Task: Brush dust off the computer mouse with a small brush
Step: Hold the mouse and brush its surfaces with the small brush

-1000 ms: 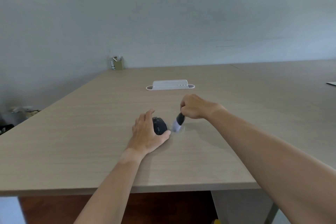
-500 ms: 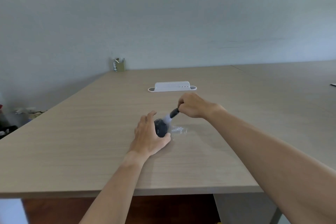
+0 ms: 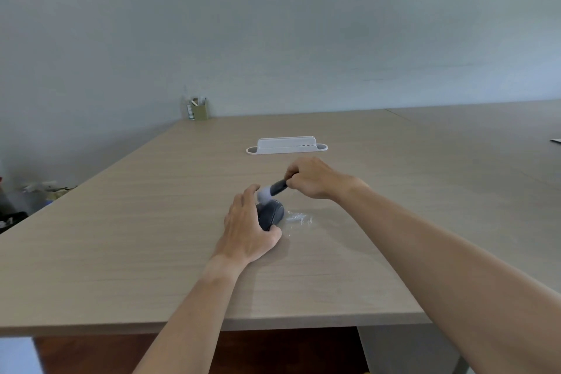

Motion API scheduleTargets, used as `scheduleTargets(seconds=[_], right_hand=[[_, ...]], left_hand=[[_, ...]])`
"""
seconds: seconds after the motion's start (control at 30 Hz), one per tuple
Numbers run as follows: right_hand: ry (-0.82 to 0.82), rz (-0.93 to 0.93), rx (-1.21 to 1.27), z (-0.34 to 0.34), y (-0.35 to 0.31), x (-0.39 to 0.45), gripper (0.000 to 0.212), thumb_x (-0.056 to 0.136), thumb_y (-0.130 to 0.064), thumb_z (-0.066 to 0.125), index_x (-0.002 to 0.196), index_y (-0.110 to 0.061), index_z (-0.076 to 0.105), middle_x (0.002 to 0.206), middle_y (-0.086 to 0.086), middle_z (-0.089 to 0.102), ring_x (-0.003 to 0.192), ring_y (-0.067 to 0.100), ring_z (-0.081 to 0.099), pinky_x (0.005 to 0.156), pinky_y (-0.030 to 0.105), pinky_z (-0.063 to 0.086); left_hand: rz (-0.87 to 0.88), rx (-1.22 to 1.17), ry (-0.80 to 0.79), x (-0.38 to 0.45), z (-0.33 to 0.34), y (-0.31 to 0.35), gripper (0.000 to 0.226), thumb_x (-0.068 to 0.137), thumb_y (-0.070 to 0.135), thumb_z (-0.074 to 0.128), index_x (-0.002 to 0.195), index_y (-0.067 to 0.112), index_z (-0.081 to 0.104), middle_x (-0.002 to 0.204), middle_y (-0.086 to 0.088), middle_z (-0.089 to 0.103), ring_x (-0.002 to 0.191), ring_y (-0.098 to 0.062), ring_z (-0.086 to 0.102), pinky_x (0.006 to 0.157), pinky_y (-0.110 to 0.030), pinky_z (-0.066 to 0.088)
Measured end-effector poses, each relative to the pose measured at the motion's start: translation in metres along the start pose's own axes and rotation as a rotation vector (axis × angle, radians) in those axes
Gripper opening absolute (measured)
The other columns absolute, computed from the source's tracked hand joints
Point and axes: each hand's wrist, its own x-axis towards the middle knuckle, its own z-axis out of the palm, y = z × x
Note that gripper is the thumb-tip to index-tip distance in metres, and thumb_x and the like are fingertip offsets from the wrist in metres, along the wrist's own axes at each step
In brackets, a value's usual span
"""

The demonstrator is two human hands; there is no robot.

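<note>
The left hand (image 3: 247,229) braces the mouse (image 3: 271,215) on the table (image 3: 151,222); the right hand (image 3: 314,177) pinches the brush (image 3: 273,190), bristles at the mouse's far end. A hard stroke could flick dust onto the table or nudge the mouse loose

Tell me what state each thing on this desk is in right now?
Mouse: lying on the table, steadied by the left hand.
Brush: gripped in the right hand, pale bristles at the mouse's far end.
Clear wrapper: crumpled, lying right of the mouse.
White holder: standing, apparently empty.
Pen cup: upright, holding items.
</note>
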Motion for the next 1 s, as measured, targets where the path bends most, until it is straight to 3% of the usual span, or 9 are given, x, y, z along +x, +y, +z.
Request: scheduleTargets(seconds=[0.1,0.2,0.27,0.37,0.47,0.67,0.83,1.0], right_hand=[[-0.082,0.005,-0.075,0.004,-0.001,-0.003,0.027,0.078,-0.012,0.05,0.09,-0.006,0.074,0.102,0.014,0.072,0.099,0.035,0.064,0.085,0.043,0.054],[-0.094,0.067,-0.238,-0.007,0.003,-0.005,0.019,0.073,-0.018,0.051,0.075,-0.007,0.066,0.088,0.013,0.067,0.083,0.037,0.062,0.066,0.038,0.05],[-0.048,0.087,-0.245,-0.012,0.004,-0.004,0.018,0.075,-0.014,0.048,0.074,-0.008,0.065,0.087,0.014,0.066,0.08,0.036,0.061,0.061,0.034,0.045],[-0.006,0.021,-0.056,-0.009,0.0,-0.001,0.028,0.078,-0.01,0.048,0.089,-0.005,0.073,0.099,0.015,0.071,0.098,0.035,0.064,0.081,0.043,0.052],[-0.076,-0.008,-0.061,0.001,-0.003,-0.002,0.028,0.083,-0.007,0.051,0.096,-0.011,0.076,0.107,0.011,0.072,0.102,0.03,0.062,0.089,0.041,0.052],[-0.069,0.062,-0.23,-0.012,0.008,-0.001,0.037,0.066,-0.015,0.042,0.084,-0.005,0.073,0.095,0.017,0.073,0.091,0.037,0.068,0.083,0.049,0.057],[-0.051,0.003,-0.06,-0.004,-0.005,0.0,0.03,0.083,-0.006,0.05,0.097,-0.006,0.076,0.107,0.013,0.072,0.102,0.029,0.062,0.088,0.04,0.051],[-0.104,0.049,-0.244,-0.005,0.004,-0.003,0.033,0.079,-0.006,0.046,0.094,-0.004,0.075,0.103,0.016,0.071,0.098,0.037,0.066,0.086,0.047,0.056]], left_hand=[[0.0,-0.009,-0.017,-0.001,-0.001,0.0,0.085,0.068,0.028,0.067,0.143,0.027,0.027,0.117,0.005,0.04,0.114,-0.019,0.046,0.104,-0.039,0.038],[-0.01,-0.013,-0.027,0.0,0.0,0.0,0.082,0.068,0.028,0.063,0.141,0.03,0.027,0.115,0.004,0.041,0.113,-0.022,0.047,0.099,-0.041,0.042],[-0.015,0.004,-0.022,0.0,0.001,-0.001,0.08,0.069,0.028,0.063,0.14,0.029,0.027,0.116,0.002,0.042,0.115,-0.023,0.046,0.1,-0.039,0.04],[-0.002,0.058,0.012,0.002,0.003,-0.001,0.078,0.072,0.037,0.068,0.14,0.026,0.03,0.121,0.001,0.046,0.119,-0.022,0.043,0.103,-0.036,0.033],[-0.009,0.064,0.012,0.003,0.004,-0.003,0.078,0.073,0.038,0.068,0.14,0.025,0.03,0.123,0.002,0.047,0.121,-0.022,0.042,0.104,-0.034,0.031],[-0.014,0.066,0.003,0.002,0.003,-0.002,0.076,0.073,0.029,0.065,0.139,0.027,0.029,0.115,0.001,0.048,0.121,-0.024,0.042,0.099,-0.032,0.031],[-0.022,0.032,-0.018,0.003,0.002,-0.003,0.077,0.069,0.029,0.064,0.138,0.03,0.029,0.112,0.005,0.047,0.12,-0.023,0.042,0.097,-0.031,0.032],[-0.008,0.036,-0.015,0.002,0.002,-0.004,0.076,0.071,0.024,0.063,0.139,0.028,0.029,0.117,0.003,0.05,0.123,-0.022,0.041,0.098,-0.029,0.027]])
